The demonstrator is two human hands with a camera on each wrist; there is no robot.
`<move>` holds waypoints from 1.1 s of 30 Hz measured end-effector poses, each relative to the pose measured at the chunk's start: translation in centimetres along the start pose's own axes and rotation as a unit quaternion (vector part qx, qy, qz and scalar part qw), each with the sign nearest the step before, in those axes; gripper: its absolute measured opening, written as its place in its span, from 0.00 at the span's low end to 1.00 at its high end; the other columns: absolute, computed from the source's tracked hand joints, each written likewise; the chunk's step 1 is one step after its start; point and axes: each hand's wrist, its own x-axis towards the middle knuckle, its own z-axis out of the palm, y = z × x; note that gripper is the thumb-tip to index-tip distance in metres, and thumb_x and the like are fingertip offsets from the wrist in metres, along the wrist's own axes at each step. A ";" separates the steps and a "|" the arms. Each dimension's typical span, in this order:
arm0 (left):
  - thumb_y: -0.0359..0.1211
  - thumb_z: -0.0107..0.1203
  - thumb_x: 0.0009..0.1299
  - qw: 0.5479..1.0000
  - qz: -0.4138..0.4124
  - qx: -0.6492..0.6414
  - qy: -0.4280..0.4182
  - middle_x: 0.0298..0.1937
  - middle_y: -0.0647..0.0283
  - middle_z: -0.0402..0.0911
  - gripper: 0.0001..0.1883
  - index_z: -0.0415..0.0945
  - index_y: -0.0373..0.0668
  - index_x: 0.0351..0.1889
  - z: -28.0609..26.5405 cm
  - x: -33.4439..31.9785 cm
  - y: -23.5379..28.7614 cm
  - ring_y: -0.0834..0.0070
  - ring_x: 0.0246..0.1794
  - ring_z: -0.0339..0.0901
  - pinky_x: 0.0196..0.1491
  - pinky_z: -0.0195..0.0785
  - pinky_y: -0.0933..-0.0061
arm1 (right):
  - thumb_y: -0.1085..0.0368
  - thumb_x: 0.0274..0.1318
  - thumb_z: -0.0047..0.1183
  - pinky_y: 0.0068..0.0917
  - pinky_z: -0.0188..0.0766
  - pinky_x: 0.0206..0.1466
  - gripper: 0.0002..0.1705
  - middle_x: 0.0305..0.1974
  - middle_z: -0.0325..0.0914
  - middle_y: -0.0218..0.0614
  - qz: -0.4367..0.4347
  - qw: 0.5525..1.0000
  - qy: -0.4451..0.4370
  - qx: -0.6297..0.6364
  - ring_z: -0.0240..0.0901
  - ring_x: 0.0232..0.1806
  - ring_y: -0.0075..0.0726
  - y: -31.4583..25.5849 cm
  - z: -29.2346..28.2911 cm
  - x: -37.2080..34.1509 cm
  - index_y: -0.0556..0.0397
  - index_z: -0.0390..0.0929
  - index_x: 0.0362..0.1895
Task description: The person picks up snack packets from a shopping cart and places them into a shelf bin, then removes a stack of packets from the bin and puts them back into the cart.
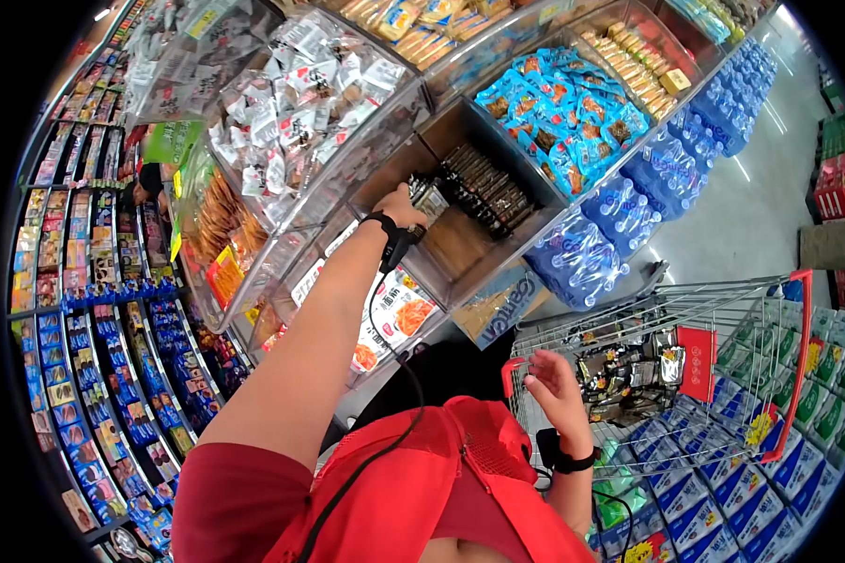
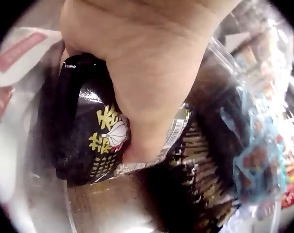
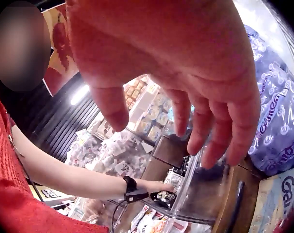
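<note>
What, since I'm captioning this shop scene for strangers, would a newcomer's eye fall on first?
Probably the bright blue packets, massed above and right of centre in the head view, and the red vest at its bottom. Near the centre, the left hand grips a black pack in a bin. The cart on the right, with dark packs inside, might come next.

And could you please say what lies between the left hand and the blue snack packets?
In the head view: the pack in the left hand, then dark packets and a bin wall.
</note>
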 end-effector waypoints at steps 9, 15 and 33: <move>0.50 0.73 0.50 0.990 -0.074 0.118 0.008 0.54 0.46 0.81 0.44 0.65 0.38 0.60 5.6 4.7 -0.8 0.52 0.57 0.80 0.57 0.73 0.52 | 0.71 0.61 0.60 0.33 0.70 0.63 0.27 0.56 0.76 0.40 0.010 0.999 0.022 0.040 0.74 0.58 0.34 0.1 -1.3 4.1 0.57 0.68 0.63; 0.58 0.73 0.51 0.959 -0.132 0.251 -0.020 0.50 0.56 0.86 0.37 0.83 0.40 0.51 2.8 3.2 3.0 0.57 0.51 0.84 0.51 0.77 0.55 | 0.68 0.61 0.62 0.33 0.71 0.61 0.26 0.55 0.77 0.41 0.016 0.997 0.055 -0.044 0.75 0.56 0.35 2.0 -3.6 5.7 0.56 0.69 0.61; 0.36 0.63 0.66 0.918 0.144 0.362 -0.077 0.60 0.60 0.77 0.22 0.77 0.50 0.59 12.3 3.4 7.7 0.60 0.67 0.68 0.56 0.73 0.57 | 0.61 0.59 0.63 0.38 0.74 0.54 0.27 0.54 0.77 0.49 0.006 0.974 0.084 -0.208 0.76 0.51 0.45 9.3 -4.1 6.3 0.58 0.73 0.60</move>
